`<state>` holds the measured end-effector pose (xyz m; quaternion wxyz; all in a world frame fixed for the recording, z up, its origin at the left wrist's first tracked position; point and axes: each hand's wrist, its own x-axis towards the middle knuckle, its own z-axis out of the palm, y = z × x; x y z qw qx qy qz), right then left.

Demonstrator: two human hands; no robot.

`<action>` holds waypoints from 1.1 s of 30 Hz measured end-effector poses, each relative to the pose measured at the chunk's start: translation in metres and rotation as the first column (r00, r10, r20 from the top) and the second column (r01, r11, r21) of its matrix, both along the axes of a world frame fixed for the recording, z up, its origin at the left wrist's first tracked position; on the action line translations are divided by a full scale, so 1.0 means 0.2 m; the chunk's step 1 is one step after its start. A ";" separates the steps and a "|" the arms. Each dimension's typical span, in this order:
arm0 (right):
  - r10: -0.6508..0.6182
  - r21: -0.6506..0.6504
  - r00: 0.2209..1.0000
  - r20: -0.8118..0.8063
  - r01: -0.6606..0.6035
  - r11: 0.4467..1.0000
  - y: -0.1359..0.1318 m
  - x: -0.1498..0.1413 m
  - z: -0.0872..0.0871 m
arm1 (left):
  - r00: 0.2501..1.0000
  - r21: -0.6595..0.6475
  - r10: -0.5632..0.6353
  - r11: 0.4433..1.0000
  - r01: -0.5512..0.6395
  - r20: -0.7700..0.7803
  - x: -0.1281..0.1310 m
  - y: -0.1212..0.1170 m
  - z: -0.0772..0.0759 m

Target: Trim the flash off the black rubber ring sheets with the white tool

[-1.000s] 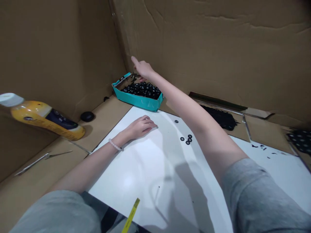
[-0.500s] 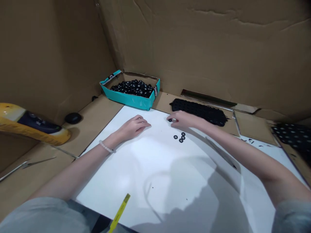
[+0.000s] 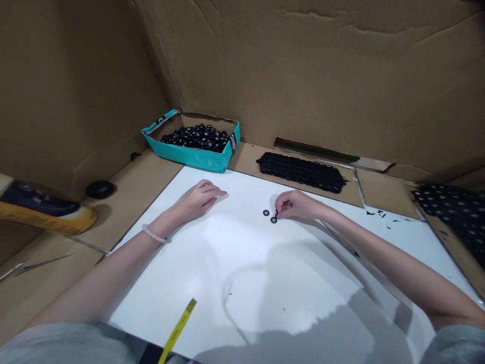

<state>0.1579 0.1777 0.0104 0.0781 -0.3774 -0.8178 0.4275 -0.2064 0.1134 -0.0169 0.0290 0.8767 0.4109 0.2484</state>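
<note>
My right hand [image 3: 296, 205] pinches a small black ring [image 3: 276, 216] between its fingertips, just above the white board [image 3: 227, 273]. Another black ring [image 3: 265, 213] lies flat on the board to the left of it, and a third [image 3: 273, 220] lies just below the fingertips. My left hand [image 3: 197, 200] rests palm down on the board, holding nothing, with a beaded bracelet [image 3: 153, 233] on its wrist. A teal cardboard tray [image 3: 193, 157] full of black rings stands beyond the board's far edge.
A black perforated sheet [image 3: 301, 172] lies on the cardboard behind the board, and another [image 3: 450, 212] lies at the far right. On the left are a yellow bottle [image 3: 45, 215], a black round object [image 3: 99, 189] and tweezers [image 3: 34, 265]. A yellow ruler [image 3: 178, 323] sits at the near edge. Cardboard walls stand behind.
My right hand has moved from beside the teal tray down to the rings on the board, and its fingers have closed. The view has swung, shifting everything left. My left hand stays in place.
</note>
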 end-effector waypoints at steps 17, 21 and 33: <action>0.085 0.696 0.953 0.292 -0.272 0.664 -0.18 -0.14 -0.16 | 0.999 -0.032 0.016 0.999 -0.015 0.031 0.01 0.00 0.00; -0.003 0.725 0.958 0.285 -0.214 0.655 -0.19 -0.14 -0.18 | 0.999 -0.001 0.022 1.000 -0.022 0.025 0.01 0.00 0.01; 0.057 0.727 0.970 0.235 -0.214 0.653 -0.19 -0.10 -0.18 | 0.998 -0.004 0.037 0.999 -0.037 0.055 0.01 0.00 0.01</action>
